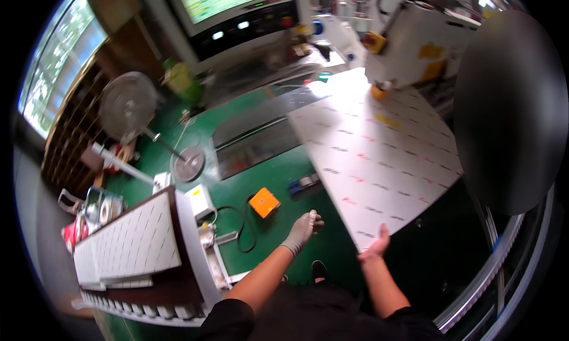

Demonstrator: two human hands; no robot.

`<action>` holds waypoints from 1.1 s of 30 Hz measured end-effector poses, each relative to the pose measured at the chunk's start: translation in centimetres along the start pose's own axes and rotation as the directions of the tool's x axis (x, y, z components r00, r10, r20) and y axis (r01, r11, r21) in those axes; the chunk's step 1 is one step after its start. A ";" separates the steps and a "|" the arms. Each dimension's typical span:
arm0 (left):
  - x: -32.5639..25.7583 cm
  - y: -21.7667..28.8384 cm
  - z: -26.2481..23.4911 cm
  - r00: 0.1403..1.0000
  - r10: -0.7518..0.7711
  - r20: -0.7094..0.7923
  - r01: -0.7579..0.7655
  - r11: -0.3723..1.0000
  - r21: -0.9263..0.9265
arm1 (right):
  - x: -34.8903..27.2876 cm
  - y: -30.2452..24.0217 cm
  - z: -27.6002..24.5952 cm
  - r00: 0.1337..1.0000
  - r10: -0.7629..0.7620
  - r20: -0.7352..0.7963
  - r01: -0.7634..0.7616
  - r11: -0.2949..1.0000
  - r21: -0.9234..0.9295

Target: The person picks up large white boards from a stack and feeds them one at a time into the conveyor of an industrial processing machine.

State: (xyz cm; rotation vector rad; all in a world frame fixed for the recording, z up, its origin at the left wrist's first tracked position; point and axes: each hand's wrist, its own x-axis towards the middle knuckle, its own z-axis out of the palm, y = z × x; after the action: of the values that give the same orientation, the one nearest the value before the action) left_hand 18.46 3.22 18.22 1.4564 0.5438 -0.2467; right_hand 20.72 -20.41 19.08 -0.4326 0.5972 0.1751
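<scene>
A large white sheet (379,157) with rows of small black and red print slants away from me on the right, its far end reaching the machine. Bare, my right hand (376,246) grips the sheet's near corner, thumb on top and fingers hidden beneath. My left hand (305,229) wears a pale grey glove and hovers over the green floor, left of the sheet and apart from it. Its fingers are curled in, and nothing shows in them.
An orange box (264,203) and a dark blue device (304,186) sit on the green floor. Dark flat plates (258,145) lie farther off. A fan (188,163) stands left, near a rack of white panels (136,240). Curved metal rails (495,282) run along the right.
</scene>
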 end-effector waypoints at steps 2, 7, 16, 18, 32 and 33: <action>-2.1 -0.8 -3.4 0.997 0.020 -0.074 -0.028 0.994 -0.110 | 1.9 -1.9 -0.4 0.989 -0.138 -0.051 0.131 0.984 -0.124; -10.7 -8.8 -14.7 0.893 -0.027 -0.448 -0.124 0.944 -0.306 | 6.3 -9.0 -2.2 0.994 -0.100 -0.049 0.092 0.986 -0.142; -23.5 -17.3 -36.3 0.406 -0.433 -0.805 -0.459 0.665 -0.589 | 18.5 -14.7 -7.2 0.856 -0.434 -0.282 0.330 0.878 -0.347; -25.3 -17.3 -39.5 0.420 -0.452 -0.786 -0.527 0.584 -0.618 | 16.0 -5.3 -4.7 0.936 -0.301 -0.182 0.228 0.913 -0.339; -23.6 -22.5 -42.5 0.392 -0.406 -0.825 -0.609 0.558 -0.564 | -12.4 41.6 5.7 0.485 0.862 -0.150 0.085 -0.217 -0.972; -24.3 -22.0 -41.1 0.407 -0.422 -0.810 -0.586 0.560 -0.586 | -13.3 42.7 6.0 0.492 0.852 -0.178 0.074 -0.245 -0.967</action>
State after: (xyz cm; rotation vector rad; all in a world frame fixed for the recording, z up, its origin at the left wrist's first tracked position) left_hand -21.07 36.89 10.13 0.4578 1.2750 0.9741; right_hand 0.82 20.03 16.59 -1.5546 -0.3540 1.6897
